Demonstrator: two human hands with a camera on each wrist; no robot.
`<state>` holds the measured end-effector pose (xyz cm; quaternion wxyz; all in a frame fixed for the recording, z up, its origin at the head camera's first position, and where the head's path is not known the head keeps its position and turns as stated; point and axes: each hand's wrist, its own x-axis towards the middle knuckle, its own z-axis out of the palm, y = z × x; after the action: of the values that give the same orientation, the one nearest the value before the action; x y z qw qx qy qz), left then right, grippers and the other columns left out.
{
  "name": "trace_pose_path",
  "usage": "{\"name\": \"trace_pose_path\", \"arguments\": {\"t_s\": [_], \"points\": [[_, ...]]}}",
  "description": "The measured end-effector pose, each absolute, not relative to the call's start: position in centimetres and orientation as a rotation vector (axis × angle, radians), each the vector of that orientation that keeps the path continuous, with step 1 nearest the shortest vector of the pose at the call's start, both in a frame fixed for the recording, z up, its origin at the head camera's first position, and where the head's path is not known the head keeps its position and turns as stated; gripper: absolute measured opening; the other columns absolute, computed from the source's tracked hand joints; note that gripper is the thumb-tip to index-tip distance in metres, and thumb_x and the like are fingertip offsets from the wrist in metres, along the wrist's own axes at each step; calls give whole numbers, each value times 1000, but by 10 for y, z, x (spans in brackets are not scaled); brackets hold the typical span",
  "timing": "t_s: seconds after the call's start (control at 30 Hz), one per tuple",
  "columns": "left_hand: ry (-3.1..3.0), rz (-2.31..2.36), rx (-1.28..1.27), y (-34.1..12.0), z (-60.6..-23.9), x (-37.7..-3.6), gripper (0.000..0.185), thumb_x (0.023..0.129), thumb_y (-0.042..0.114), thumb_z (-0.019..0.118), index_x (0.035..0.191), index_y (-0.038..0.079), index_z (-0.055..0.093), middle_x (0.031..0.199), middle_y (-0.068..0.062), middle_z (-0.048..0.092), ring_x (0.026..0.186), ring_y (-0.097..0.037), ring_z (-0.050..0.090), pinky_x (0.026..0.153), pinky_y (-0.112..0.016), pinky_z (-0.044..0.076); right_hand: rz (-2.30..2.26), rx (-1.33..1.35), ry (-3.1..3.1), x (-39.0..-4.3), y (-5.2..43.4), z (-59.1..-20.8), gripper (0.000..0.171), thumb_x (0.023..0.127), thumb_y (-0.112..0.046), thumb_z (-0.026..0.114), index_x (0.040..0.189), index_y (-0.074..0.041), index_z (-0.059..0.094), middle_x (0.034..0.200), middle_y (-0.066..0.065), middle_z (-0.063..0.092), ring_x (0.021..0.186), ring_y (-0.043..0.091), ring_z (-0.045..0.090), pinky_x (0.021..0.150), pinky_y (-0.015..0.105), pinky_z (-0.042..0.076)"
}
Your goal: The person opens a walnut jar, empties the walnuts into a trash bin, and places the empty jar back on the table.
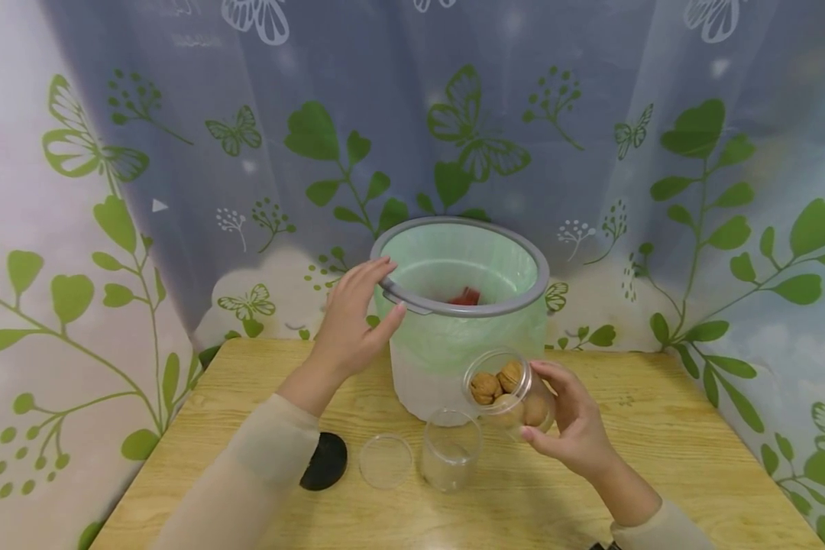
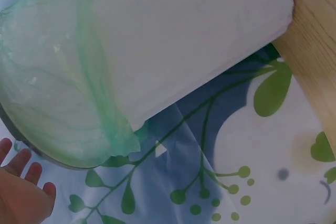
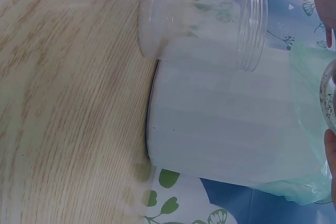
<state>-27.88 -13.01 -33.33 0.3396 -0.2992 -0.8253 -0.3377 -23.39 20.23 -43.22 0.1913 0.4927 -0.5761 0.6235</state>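
Observation:
My right hand [image 1: 572, 424] grips a clear plastic jar [image 1: 495, 416] of walnuts [image 1: 484, 388], thumb below and fingers above. The jar lies tilted, its open mouth facing the bin. Only the jar's base [image 3: 328, 95] shows at the edge of the right wrist view. The white trash bin [image 1: 419, 374] has a pale green bag [image 1: 467, 336] over it and a grey ring [image 1: 477, 308] round its mouth. At the ring's left side is my left hand [image 1: 354, 325], fingers extended and fingertips right at the rim. Something dark red [image 1: 466, 296] lies inside the bin.
On the wooden table [image 1: 660, 458], an empty clear jar [image 1: 451, 458] stands before the bin. Left of it lie a clear disc [image 1: 385, 461] and a black lid [image 1: 326, 461], partly behind my left sleeve. A patterned curtain [image 1: 399, 99] hangs close behind the bin.

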Motion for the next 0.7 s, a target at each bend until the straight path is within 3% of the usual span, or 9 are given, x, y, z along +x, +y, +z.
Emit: {"name": "trace_pose_path", "arguments": {"t_s": [0.33,0.7], "points": [[-2239,-825,-754,-129,-330,-294,76,101,67,28,147,10,49,155,-10,42,141,-33,34,110,-63,22,1764,1386,-1608,-234,204,-432,75,75,16,78,136,23,36,145,15,47,135,25,46,109,29,39],[-2356,-781,-742,-127,-332,-300,86,98,75,15,151,14,45,161,-9,33,149,-35,23,116,-61,13,1760,1384,-1603,-235,205,-432,75,76,13,79,136,23,35,145,15,47,135,24,46,109,29,40]]}}
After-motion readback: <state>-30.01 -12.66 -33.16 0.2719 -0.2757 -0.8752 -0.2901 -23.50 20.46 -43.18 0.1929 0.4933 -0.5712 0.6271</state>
